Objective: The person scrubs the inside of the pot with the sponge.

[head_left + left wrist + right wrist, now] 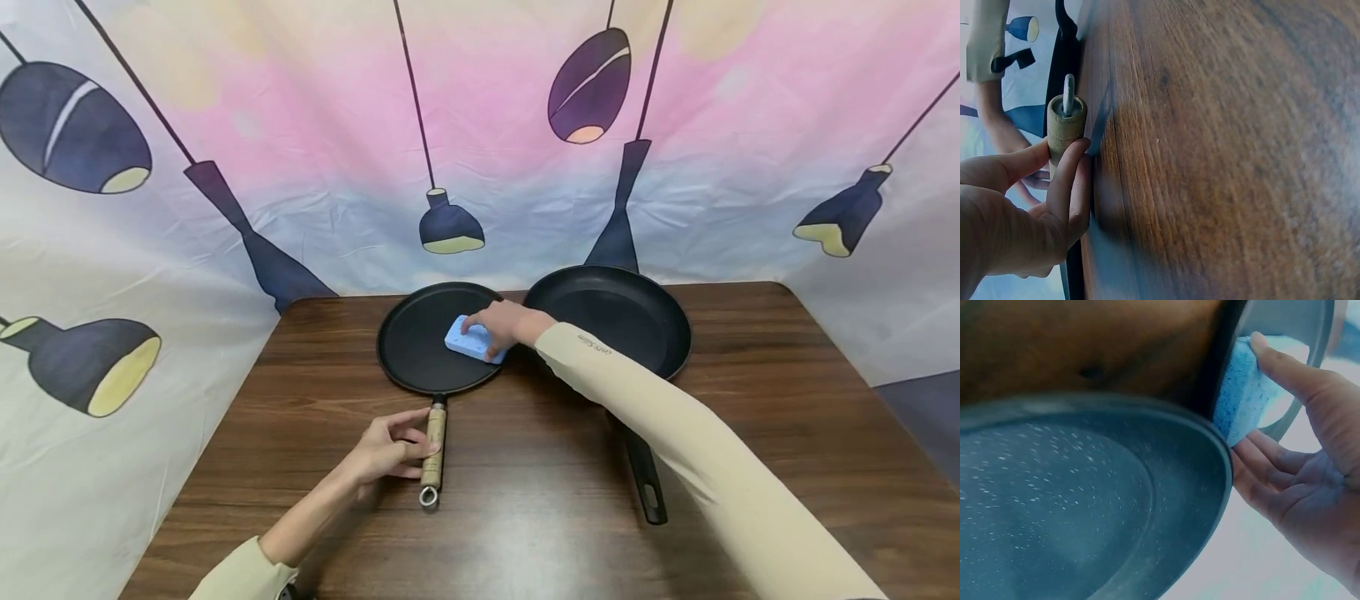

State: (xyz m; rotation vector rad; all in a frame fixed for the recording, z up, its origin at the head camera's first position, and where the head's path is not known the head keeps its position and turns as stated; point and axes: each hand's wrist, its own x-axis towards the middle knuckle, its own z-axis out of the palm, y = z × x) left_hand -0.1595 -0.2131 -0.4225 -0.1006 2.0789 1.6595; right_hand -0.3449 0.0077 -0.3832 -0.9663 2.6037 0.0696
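A flat black griddle pan (412, 342) lies on the table, its wooden handle (434, 442) toward me. My left hand (386, 450) pinches that handle between thumb and fingers; in the left wrist view the metal hanging ring (1069, 94) sticks out at its end. On the right part of the griddle's surface is a light blue sponge (468, 340). My right hand (506, 323) grips it, thumb on one side and fingers on the other, as the right wrist view shows (1310, 444). Part of the sponge is hidden by the fingers.
A deeper black frying pan (611, 304) stands close on the right, its black handle (647, 479) pointing to me; my right forearm (675, 417) reaches over it. Both are on a brown wooden table (517, 500). A cloth printed with lamps (337, 125) hangs behind.
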